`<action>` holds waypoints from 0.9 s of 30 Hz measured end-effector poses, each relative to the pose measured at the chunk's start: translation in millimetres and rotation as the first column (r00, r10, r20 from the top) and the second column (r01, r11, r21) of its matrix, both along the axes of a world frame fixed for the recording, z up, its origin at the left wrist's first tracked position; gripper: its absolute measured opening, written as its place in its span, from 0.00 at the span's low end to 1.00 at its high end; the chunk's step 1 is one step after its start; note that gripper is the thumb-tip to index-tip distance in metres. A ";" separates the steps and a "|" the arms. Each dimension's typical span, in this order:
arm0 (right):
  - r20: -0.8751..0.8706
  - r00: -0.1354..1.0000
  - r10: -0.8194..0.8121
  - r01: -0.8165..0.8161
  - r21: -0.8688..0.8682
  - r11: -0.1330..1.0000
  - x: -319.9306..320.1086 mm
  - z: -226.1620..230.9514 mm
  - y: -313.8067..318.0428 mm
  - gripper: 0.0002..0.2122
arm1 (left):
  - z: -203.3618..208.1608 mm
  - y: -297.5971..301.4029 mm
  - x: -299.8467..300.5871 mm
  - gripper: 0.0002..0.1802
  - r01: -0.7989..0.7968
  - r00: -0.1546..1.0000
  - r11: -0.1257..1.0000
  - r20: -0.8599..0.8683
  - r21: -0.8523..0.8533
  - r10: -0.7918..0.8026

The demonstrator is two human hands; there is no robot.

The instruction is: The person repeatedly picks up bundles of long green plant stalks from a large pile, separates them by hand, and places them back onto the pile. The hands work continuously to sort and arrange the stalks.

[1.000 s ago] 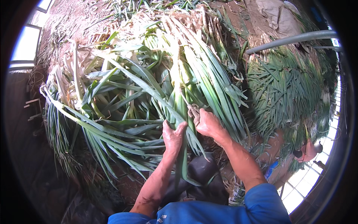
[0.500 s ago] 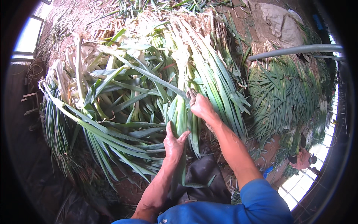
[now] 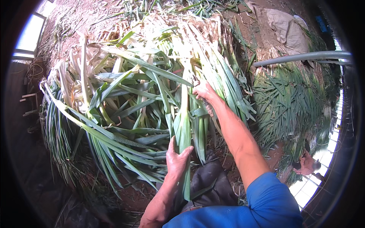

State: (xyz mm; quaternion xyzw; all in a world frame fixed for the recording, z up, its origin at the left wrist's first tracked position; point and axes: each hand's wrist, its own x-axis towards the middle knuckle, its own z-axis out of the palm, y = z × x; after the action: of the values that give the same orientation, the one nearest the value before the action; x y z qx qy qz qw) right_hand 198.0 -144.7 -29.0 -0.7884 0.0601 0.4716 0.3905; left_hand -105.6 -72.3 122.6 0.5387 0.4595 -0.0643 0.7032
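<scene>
Both hands gripped one leek (image 3: 184,117): left hand (image 3: 177,161) closed round its leaves, right hand (image 3: 204,91) pinching the stalk; the heaped pile (image 3: 125,95) remained unsorted.

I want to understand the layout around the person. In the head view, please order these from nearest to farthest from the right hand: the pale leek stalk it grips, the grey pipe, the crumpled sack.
From the right hand:
1. Pale leek stalk: in its grip, just left of it.
2. Grey pipe: to the right, above the second green pile.
3. Crumpled sack: upper right, on the ground beyond the pipe.
</scene>
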 end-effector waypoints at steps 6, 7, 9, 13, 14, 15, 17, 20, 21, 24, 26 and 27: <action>-0.275 0.835 -0.476 0.541 0.262 0.799 -20.5 -40.0 -7.9 0.21 | 28.1 14.3 -22.9 0.51 0.068 0.997 0.996 -0.038 0.066 -0.065; -0.190 0.903 -0.386 0.418 0.177 0.891 -32.4 -40.2 -9.9 0.20 | 31.0 16.2 -23.7 0.51 0.104 0.991 0.993 -0.094 0.051 -0.099; 0.002 0.997 -0.072 0.072 -0.018 0.997 -66.1 -18.0 11.0 0.15 | 36.1 24.2 -23.7 0.52 0.150 0.969 0.988 -0.202 0.029 -0.141; 0.102 0.984 -0.143 0.133 0.103 0.986 -72.4 12.1 9.4 0.06 | 18.0 7.2 -39.7 0.59 0.247 0.965 0.954 -0.137 0.169 -0.226; -0.037 0.985 -0.168 0.171 0.145 0.974 -63.7 34.0 15.3 0.06 | 27.7 11.3 -32.6 0.59 0.259 0.953 0.964 -0.176 0.054 -0.247; -0.190 0.953 -0.236 0.281 0.262 0.923 -56.2 31.8 12.1 0.08 | 39.0 14.9 -29.2 0.59 0.273 0.947 0.961 -0.182 0.034 -0.263; -0.218 0.949 -0.226 0.296 0.382 0.875 -55.3 36.1 19.9 0.10 | 60.4 27.1 -26.4 0.57 0.295 0.936 0.956 -0.203 0.006 -0.287; -0.163 0.975 -0.149 0.220 0.633 0.742 -69.3 104.9 95.5 0.12 | 83.7 43.3 -63.9 0.56 0.206 0.976 0.938 -0.122 0.279 -0.178; -0.107 0.987 -0.119 0.159 0.707 0.689 -73.8 141.8 123.5 0.12 | 83.3 43.4 -80.9 0.57 0.170 0.985 0.896 -0.066 0.411 -0.157; 0.053 0.993 0.110 -0.119 0.610 0.783 -100.2 196.6 218.0 0.14 | 102.6 60.5 -94.4 0.52 -0.078 0.997 0.795 0.033 0.602 0.073; 0.160 0.887 0.433 -0.442 0.566 0.696 -120.0 232.0 261.4 0.17 | 97.8 83.5 -99.3 0.47 -0.235 0.963 0.773 0.034 0.589 0.266; 0.368 0.824 0.431 -0.561 0.639 0.526 -148.8 169.6 299.6 0.19 | 82.9 93.9 -98.3 0.44 -0.262 0.949 0.729 0.033 0.633 0.313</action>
State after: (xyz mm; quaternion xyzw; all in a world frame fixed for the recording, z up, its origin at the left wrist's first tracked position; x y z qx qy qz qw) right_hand 49.2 155.0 140.6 -0.5874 -0.3908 0.4803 0.5212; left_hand -203.9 21.6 205.6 0.6618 0.5586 0.1822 0.4656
